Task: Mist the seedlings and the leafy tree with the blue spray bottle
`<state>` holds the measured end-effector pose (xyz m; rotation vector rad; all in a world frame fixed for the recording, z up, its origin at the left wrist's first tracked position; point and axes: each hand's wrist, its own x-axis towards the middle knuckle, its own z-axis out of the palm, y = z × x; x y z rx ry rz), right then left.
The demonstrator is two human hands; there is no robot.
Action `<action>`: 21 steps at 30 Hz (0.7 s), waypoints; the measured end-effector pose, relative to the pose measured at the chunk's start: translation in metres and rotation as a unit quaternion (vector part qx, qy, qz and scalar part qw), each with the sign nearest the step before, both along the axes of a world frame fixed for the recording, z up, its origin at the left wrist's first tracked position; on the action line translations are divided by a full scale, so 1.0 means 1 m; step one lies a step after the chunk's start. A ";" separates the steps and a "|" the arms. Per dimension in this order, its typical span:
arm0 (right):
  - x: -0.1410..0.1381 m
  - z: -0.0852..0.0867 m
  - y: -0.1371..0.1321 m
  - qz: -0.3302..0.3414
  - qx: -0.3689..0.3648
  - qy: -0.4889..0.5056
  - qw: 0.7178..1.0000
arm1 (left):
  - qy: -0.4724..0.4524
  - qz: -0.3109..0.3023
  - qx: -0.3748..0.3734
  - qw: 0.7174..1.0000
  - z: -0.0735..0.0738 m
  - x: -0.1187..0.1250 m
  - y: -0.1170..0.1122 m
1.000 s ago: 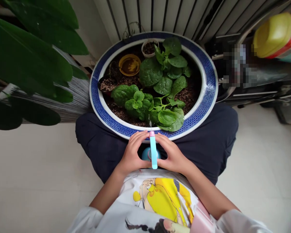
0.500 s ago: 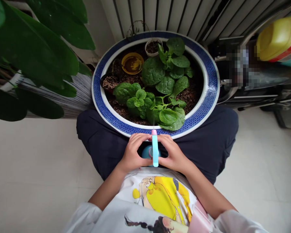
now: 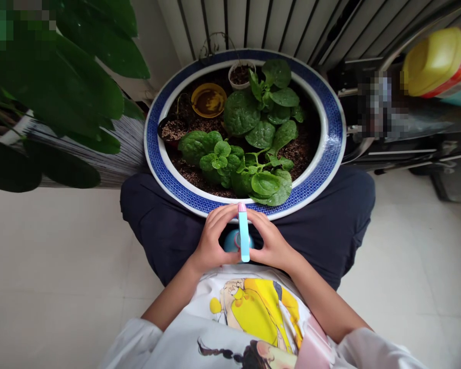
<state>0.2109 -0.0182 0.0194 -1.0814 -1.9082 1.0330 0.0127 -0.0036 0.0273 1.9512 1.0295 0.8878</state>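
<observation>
A light-blue spray bottle (image 3: 244, 236) with a pink nozzle stands between my knees, its nozzle pointing at the pot. My left hand (image 3: 213, 238) curves round its head from the left, fingers at the trigger side and thumb at the back. From the right my right hand (image 3: 271, 238) grips it the same way. Most of the bottle's body is hidden under its head. Just beyond the nozzle is a large blue-and-white round pot (image 3: 332, 138), holding dark soil and leafy green plants (image 3: 267, 183) with wet-looking leaves.
Inside the pot sit a yellow dish (image 3: 209, 100), a small white cup of soil (image 3: 240, 75) and a small dark pot (image 3: 172, 129). Big leaves (image 3: 80, 97) overhang on the left. A yellow container (image 3: 432, 61) and a metal frame stand right; a slatted radiator (image 3: 236, 23) is behind.
A fine spray at the nozzle, seen half a second ago, no longer shows. Both hands stay round the bottle, and the view has shifted slightly.
</observation>
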 end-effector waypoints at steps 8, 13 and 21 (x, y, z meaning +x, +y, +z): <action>0.001 0.001 0.004 0.023 0.009 0.023 0.999 | 0.025 -0.036 -0.017 0.999 -0.004 -0.002 0.002; 0.003 0.000 0.006 0.014 0.017 0.024 0.999 | 0.025 -0.027 -0.009 0.999 -0.002 -0.002 0.005; 0.002 0.001 0.004 0.006 0.007 0.032 0.999 | 0.030 -0.004 -0.009 0.999 0.001 -0.002 0.007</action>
